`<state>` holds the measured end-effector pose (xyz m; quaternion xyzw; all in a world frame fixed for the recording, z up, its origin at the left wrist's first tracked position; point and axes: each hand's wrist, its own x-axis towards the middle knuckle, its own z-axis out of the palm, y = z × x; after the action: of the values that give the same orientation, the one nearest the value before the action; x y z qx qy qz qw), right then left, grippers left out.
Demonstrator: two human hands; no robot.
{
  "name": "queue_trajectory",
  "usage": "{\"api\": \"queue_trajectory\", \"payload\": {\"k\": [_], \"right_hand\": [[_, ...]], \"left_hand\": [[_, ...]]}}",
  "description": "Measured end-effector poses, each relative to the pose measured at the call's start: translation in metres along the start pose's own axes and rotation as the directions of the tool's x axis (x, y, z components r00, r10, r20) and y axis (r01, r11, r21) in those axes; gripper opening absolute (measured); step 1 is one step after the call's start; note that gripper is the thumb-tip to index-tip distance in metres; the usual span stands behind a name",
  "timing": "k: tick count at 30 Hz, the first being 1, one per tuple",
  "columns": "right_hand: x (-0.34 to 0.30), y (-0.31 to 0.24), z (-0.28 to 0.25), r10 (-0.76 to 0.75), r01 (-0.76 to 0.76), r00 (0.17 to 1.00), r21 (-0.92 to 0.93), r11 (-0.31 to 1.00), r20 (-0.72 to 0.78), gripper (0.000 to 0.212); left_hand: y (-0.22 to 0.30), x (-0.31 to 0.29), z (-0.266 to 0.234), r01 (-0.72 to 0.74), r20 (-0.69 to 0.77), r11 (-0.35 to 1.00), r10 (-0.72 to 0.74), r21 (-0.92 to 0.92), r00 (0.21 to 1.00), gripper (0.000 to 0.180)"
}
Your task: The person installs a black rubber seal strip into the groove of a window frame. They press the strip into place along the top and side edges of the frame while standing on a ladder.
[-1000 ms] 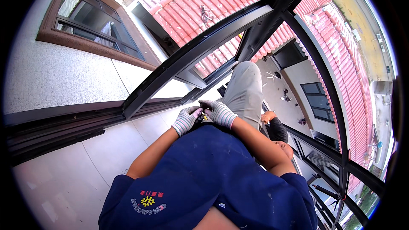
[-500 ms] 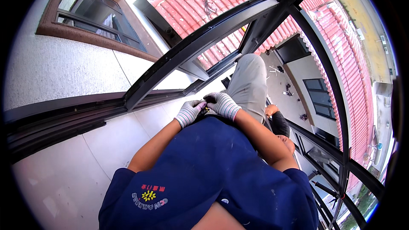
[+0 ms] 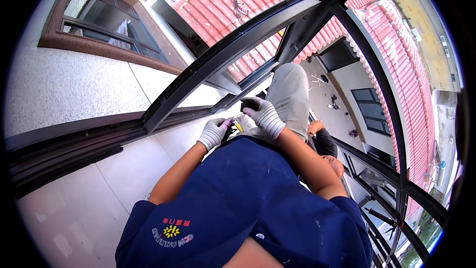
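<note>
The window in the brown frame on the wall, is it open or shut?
Cannot tell for sure. The window has dark bars and glass panes that look flush in the brown frame, with no sash swung out, but the view is bent and slanted.

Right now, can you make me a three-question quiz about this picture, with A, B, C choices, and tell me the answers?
1. Where are the two hands?
A. Close together in front of the body
B. Flat on the red roof
C. Up on the brown window

2. What colour is the shirt?
A. Yellow
B. Dark blue
C. White

3. What do the hands have on?
A. Nothing
B. Knitted work gloves
C. Black mittens

Answers: 1 A, the left hand and right hand meet by a small yellow-tipped thing. 2 B, the shirt is dark blue. 3 B, both hands wear pale speckled gloves.
</note>
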<state>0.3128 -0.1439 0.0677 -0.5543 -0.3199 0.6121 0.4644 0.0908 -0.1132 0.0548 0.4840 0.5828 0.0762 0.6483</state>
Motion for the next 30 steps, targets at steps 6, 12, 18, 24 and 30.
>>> {"api": "queue_trajectory", "payload": {"k": [6, 12, 18, 24, 30], "right_hand": [[0.004, -0.010, -0.027, -0.077, 0.106, 0.994, 0.486, 0.868, -0.081, 0.032], [0.004, -0.047, -0.038, -0.195, 0.232, 0.973, 0.598, 0.768, -0.127, 0.026], [0.013, -0.073, -0.054, -0.277, 0.268, 0.958, 0.562, 0.783, -0.072, 0.029], [0.032, -0.085, -0.066, -0.286, 0.237, 0.958, 0.651, 0.721, -0.032, 0.030], [0.055, -0.088, -0.083, -0.255, 0.121, 0.966, 0.794, 0.596, 0.045, 0.034]], "left_hand": [[0.009, 0.031, -0.044, -0.069, -0.178, 0.982, 0.037, -0.177, 0.983, 0.031], [0.033, 0.058, -0.100, -0.064, -0.329, 0.961, -0.029, -0.269, 0.944, 0.033], [0.029, 0.083, -0.134, 0.038, -0.396, 0.946, -0.171, -0.322, 0.902, 0.044], [0.042, 0.086, -0.141, 0.105, -0.324, 0.913, -0.245, -0.394, 0.914, 0.046], [0.042, 0.091, -0.146, 0.141, -0.289, 0.860, -0.313, -0.491, 0.905, 0.050]]}}
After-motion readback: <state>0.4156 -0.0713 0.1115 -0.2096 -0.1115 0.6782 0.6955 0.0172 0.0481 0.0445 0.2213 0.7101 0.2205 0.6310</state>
